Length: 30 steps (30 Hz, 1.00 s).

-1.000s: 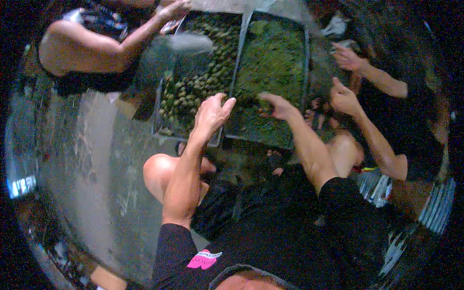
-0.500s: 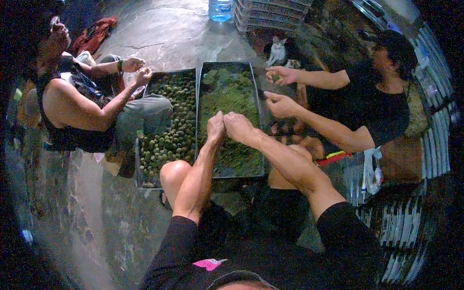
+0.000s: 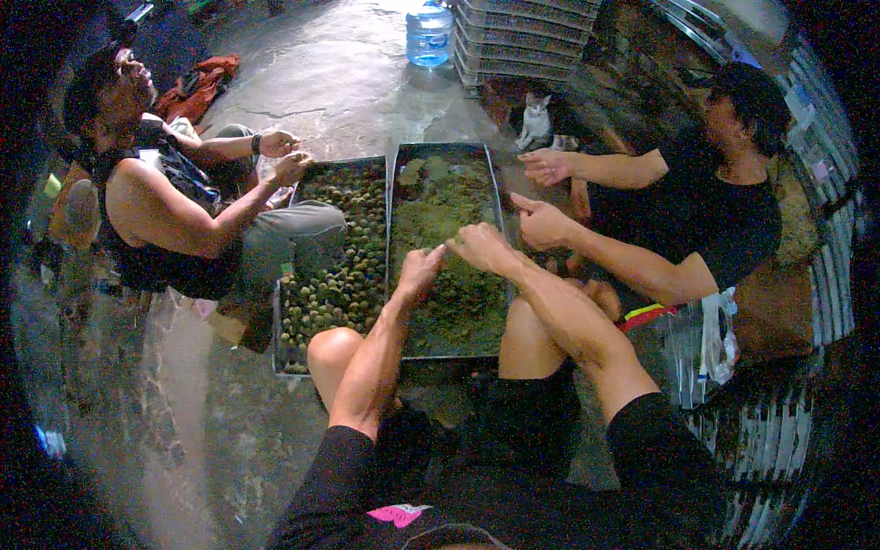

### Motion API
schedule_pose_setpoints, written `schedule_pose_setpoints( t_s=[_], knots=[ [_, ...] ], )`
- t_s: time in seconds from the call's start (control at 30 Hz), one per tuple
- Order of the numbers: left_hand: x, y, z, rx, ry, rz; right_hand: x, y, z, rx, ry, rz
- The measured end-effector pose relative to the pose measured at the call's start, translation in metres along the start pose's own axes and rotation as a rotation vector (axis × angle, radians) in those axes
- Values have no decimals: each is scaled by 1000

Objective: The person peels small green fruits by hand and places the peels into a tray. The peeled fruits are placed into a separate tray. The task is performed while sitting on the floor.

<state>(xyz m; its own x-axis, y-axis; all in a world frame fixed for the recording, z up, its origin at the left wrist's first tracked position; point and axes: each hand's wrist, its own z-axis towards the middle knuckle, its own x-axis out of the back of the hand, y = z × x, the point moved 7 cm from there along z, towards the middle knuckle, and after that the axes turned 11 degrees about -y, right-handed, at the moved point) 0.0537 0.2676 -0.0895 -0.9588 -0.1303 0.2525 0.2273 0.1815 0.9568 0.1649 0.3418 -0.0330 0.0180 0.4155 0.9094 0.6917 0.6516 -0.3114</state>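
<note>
My left hand (image 3: 423, 272) and my right hand (image 3: 479, 246) are close together above the right-hand dark tray (image 3: 446, 146), fingers curled in. A small gap lies between them; whatever they pinch is too small or hidden to make out. Loose green, crumbly material (image 3: 449, 321) covers this tray's bottom. Beside it on the left, a second dark tray (image 3: 278, 321) holds many small round greenish balls (image 3: 321, 302), some in shadow. My bare knees are at the near edges of the trays.
One person (image 3: 174, 206) sits at the left and another (image 3: 697, 202) at the right, both with hands raised near the trays. Beyond stand a blue water jug (image 3: 429, 37), stacked crates (image 3: 522, 41) and a cat (image 3: 535, 121). A white plastic bag (image 3: 718, 339) hangs at right.
My hands have moved apart slightly, from touching to a small gap. The whole view has shifted, with trays and people lower in the picture. The right person's hands have changed pose.
</note>
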Motion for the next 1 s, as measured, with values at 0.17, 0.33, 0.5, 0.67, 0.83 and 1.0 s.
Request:
schedule_pose_setpoints(
  t_s=[0.17, 0.33, 0.5, 0.67, 0.83, 1.0],
  knots=[
    [-18, -18, -3, 239, -89, -538, -9, 5, 6, -99, 12, -42],
    [-32, -28, 7, 117, -390, -367, -21, 15, 10, 32, -57, -45],
    [-37, 0, -2, 202, -194, -342, -5, 22, 2, 104, 75, 40],
    [-23, 3, 13, 23, -156, -30, 19, 7, -4, 43, -11, -78],
    [-42, -24, 24, 157, -218, -215, 5, 25, 0, 40, -12, -12],
    [-56, -8, 29, 109, -350, -117, 7, 34, 7, 120, 122, -29]
  ],
)
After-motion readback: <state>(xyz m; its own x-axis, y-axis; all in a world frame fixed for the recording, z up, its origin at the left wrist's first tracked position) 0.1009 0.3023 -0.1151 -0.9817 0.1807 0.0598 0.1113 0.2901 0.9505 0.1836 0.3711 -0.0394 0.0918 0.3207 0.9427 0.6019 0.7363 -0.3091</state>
